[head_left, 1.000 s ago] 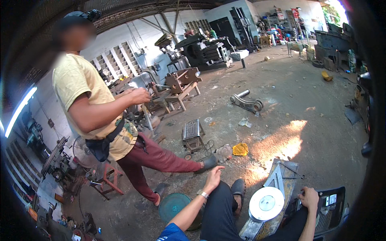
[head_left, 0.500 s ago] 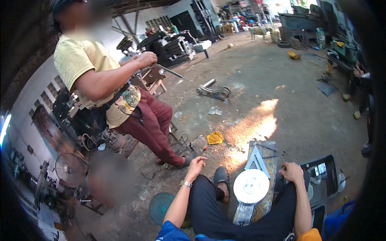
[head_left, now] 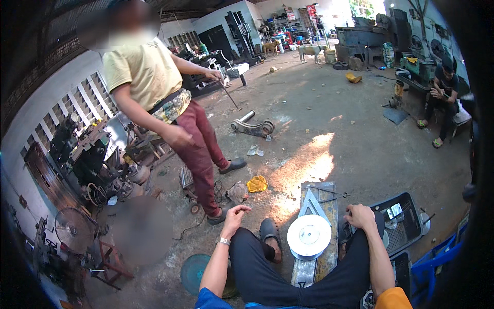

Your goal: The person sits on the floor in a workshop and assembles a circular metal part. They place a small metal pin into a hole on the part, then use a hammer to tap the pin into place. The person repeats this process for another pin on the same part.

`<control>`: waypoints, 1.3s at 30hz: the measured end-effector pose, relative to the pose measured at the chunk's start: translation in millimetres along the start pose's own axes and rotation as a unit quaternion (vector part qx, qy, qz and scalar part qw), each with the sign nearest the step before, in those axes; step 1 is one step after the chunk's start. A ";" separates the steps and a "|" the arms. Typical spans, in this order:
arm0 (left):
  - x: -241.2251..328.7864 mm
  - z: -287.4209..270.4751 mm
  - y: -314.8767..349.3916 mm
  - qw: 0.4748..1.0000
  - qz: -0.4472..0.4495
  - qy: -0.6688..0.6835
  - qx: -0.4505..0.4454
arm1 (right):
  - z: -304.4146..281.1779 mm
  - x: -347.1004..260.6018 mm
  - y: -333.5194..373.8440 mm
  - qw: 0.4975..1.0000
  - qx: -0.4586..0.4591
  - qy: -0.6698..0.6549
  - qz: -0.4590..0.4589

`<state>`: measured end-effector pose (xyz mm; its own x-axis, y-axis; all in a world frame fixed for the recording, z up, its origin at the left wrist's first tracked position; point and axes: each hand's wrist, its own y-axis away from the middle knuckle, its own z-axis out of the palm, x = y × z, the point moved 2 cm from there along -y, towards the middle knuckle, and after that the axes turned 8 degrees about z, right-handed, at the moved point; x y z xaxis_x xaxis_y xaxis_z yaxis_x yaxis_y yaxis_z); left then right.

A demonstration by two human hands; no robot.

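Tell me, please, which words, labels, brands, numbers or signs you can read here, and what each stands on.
None can be read.
White round disc: any marking too small.
White rectangular packet in the black plastic crate: too small.
Red upright panel at the back: too small, blurred.

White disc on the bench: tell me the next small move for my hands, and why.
I'd probably lift the right grip off your right leg and bring it to the rim of the white disc. No tool shows in that grip, and in the picture it lies nearer the disc than the left grip does.
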<state>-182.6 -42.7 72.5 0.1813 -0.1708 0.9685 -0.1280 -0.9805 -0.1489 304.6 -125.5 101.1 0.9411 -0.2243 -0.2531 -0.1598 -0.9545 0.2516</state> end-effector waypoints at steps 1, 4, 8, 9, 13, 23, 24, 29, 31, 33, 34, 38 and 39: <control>-1.3 -2.6 -2.3 0.999 -0.027 0.023 0.013 | -0.7 0.0 0.6 1.000 0.005 0.000 0.000; -6.9 -10.6 -10.0 0.995 -0.054 0.081 0.024 | -1.1 -0.6 -0.4 1.000 0.009 -0.009 0.002; -21.0 -11.4 -12.3 0.993 -0.052 0.105 -0.025 | 0.8 1.2 -3.7 0.999 -0.008 -0.037 0.015; -25.6 -9.8 -10.2 0.993 -0.080 0.070 -0.043 | 1.5 1.8 -5.6 0.999 -0.008 -0.050 0.014; -28.1 -5.4 -11.9 0.993 -0.045 0.107 -0.033 | 3.2 13.0 -14.1 0.991 0.056 -0.119 0.024; -4.4 10.8 -17.7 0.991 -0.122 0.021 -0.043 | 84.4 112.2 80.2 0.842 0.398 -0.294 0.216; -2.9 11.4 -19.4 0.991 -0.122 0.018 -0.052 | 100.1 127.9 88.1 0.807 0.319 -0.427 0.255; -1.9 17.8 -24.8 0.986 -0.139 -0.036 -0.085 | 139.3 164.9 110.7 0.752 0.270 -0.516 0.310; -0.1 23.5 -26.1 0.988 -0.114 -0.030 -0.101 | 133.7 169.9 110.0 0.771 0.224 -0.517 0.296; 2.2 27.4 -26.0 0.988 -0.108 -0.028 -0.107 | 126.9 164.5 107.5 0.807 0.147 -0.517 0.243; 2.8 28.5 -25.5 0.987 -0.110 -0.043 -0.110 | 123.5 160.5 107.4 0.815 0.173 -0.497 0.243; 2.0 28.6 -26.0 0.987 -0.114 -0.064 -0.095 | 120.5 134.3 98.6 0.785 0.344 -0.480 0.186; 0.6 28.1 -25.6 0.986 -0.125 -0.056 -0.090 | 119.8 129.0 98.8 0.759 0.400 -0.488 0.160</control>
<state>-151.8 -20.5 71.2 0.3346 0.0546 0.9408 -0.2347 -0.9620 0.1393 374.5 -272.3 -18.5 0.2094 -0.1363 -0.9683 -0.8308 -0.5470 -0.1027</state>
